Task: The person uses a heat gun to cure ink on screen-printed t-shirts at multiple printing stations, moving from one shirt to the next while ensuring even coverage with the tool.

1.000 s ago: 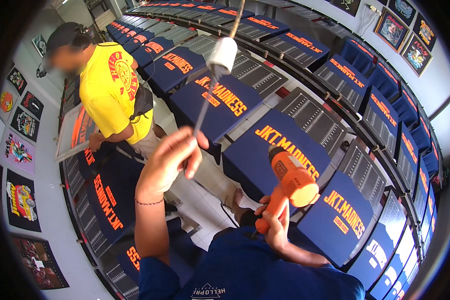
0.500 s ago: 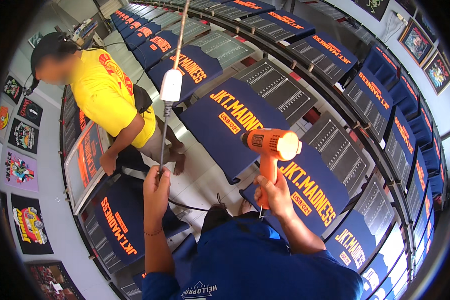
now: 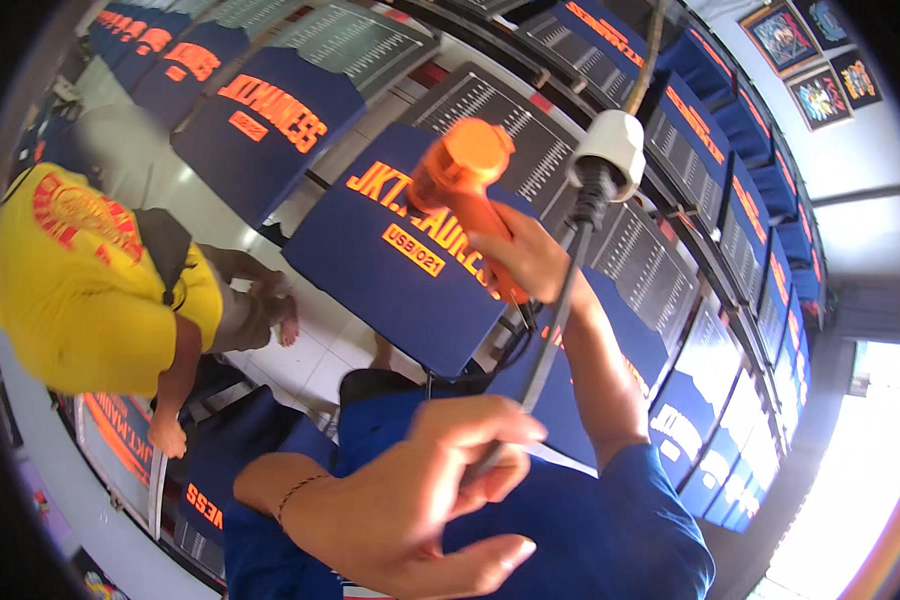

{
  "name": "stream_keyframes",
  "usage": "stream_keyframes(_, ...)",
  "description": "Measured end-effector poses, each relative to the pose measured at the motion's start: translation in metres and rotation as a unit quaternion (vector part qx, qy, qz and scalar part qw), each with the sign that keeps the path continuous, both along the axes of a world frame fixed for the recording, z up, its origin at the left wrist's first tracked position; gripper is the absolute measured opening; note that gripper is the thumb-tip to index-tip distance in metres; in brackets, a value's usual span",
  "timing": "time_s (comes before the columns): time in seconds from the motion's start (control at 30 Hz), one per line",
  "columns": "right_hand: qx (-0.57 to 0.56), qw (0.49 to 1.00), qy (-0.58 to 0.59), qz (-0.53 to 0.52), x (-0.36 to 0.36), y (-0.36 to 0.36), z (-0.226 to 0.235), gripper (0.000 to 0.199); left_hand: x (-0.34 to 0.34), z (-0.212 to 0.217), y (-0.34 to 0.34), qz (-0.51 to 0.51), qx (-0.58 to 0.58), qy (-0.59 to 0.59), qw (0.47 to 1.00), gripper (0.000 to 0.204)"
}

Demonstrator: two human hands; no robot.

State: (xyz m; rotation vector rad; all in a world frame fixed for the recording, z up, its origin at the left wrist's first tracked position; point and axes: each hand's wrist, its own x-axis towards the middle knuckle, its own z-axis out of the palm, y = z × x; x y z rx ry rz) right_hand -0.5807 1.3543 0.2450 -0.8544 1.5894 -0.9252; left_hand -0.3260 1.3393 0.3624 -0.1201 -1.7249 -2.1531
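While right hand [image 3: 526,262] grips heat gun [image 3: 462,180], left hand [image 3: 440,490] pinches cable [image 3: 555,320]; gun raised, off shirts [image 3: 390,255]; drying not begun.

This is a garment-printing workshop — long rows of flat pallets [image 3: 530,150] carry navy shirts [image 3: 390,270] with fresh orange lettering, running off beyond the fingers [image 3: 510,250] that grip an orange heat gun [image 3: 465,185]. Just past those fingers a black power cable [image 3: 560,310] hangs from a white overhead socket [image 3: 610,150]. Well to their left a person in a yellow shirt [image 3: 90,290] bends over another row — framed graphic prints [image 3: 805,55] line the far wall.
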Motion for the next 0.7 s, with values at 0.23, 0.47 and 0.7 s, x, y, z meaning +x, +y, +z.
stream_keyframes(0.23,0.015,1.000,-0.006,0.020,0.020,-0.091,-0.011,0.038,-0.026,0.010,-0.052,-0.003,0.095,0.099,0.991,0.054)
stream_keyframes(0.47,0.029,0.999,-0.028,0.003,0.028,-0.127,-0.013,0.036,-0.059,0.021,-0.125,-0.164,0.008,0.062,0.984,0.053)
stream_keyframes(0.7,0.019,0.999,0.018,0.018,0.009,-0.130,0.001,0.041,-0.074,0.025,-0.128,-0.030,0.008,0.048,0.998,0.078)
